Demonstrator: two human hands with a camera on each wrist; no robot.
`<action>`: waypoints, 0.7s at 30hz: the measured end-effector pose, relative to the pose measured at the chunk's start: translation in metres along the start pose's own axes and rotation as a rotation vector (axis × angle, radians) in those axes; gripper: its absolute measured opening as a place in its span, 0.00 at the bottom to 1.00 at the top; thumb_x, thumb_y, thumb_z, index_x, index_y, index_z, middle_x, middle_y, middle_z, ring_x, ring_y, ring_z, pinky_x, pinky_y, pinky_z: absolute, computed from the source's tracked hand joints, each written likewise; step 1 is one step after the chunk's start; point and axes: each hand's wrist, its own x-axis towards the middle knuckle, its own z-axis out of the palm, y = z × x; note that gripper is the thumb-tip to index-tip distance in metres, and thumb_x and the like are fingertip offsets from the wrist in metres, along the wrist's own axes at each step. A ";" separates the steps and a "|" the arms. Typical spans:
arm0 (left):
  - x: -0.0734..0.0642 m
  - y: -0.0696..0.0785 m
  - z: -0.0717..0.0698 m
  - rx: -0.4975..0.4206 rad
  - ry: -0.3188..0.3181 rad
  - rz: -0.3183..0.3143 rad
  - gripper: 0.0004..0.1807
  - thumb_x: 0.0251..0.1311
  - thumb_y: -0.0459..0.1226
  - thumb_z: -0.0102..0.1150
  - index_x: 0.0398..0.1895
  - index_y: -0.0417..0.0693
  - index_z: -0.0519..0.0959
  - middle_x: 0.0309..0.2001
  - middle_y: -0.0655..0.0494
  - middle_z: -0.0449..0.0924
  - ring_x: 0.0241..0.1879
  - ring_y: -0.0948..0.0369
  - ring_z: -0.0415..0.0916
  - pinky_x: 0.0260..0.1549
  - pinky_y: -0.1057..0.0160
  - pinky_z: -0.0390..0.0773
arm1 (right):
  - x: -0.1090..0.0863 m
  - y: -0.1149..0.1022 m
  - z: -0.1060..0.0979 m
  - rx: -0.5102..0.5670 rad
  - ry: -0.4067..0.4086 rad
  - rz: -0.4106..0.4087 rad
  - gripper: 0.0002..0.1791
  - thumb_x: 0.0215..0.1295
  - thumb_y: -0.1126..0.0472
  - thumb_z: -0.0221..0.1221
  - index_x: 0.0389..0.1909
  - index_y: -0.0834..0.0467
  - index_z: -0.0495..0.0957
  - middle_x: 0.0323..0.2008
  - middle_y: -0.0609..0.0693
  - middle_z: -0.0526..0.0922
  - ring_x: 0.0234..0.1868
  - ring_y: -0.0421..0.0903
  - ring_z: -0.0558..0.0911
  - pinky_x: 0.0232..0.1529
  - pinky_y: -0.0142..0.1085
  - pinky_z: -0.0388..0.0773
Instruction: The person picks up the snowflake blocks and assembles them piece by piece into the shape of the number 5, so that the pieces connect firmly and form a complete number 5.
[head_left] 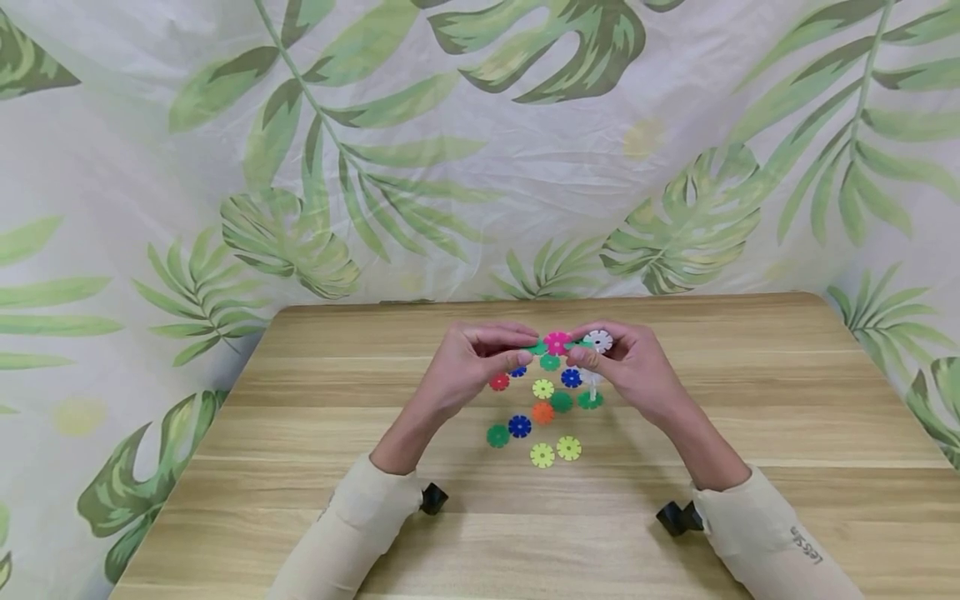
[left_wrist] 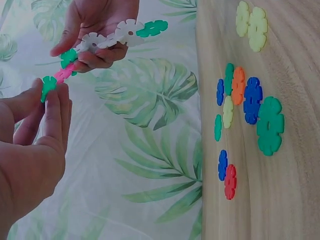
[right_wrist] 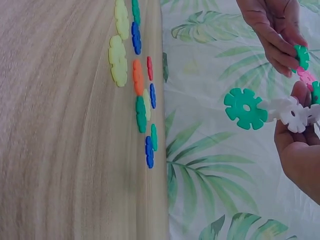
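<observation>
Above the table, both hands hold a chain of notched plastic snowflake discs. My left hand [head_left: 480,360] pinches a green disc [left_wrist: 49,86] at one end between thumb and fingers. A pink disc [head_left: 557,343] sits between the two hands, slotted to that green one. On its other side my right hand [head_left: 628,367] grips another green disc [left_wrist: 68,58], thumb against fingers. From there several white discs [right_wrist: 293,118] run past the right fingers, ending in a green disc [right_wrist: 245,108] that hangs free. The fingers partly cover the joints.
Loose discs lie flat on the wooden table [head_left: 300,467] below the hands: yellow discs [head_left: 542,455], an orange disc [head_left: 543,412], a red disc [head_left: 499,382], blue discs [head_left: 520,427] and green discs [head_left: 497,436]. Behind the table hangs a leaf-patterned cloth [head_left: 420,167].
</observation>
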 end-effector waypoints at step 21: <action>0.002 -0.010 0.007 -0.035 0.074 0.011 0.06 0.64 0.29 0.74 0.42 0.35 0.92 0.49 0.43 0.92 0.42 0.61 0.89 0.29 0.70 0.83 | 0.000 0.004 0.004 -0.019 0.021 -0.003 0.14 0.71 0.63 0.70 0.53 0.66 0.87 0.35 0.42 0.88 0.37 0.41 0.90 0.44 0.34 0.88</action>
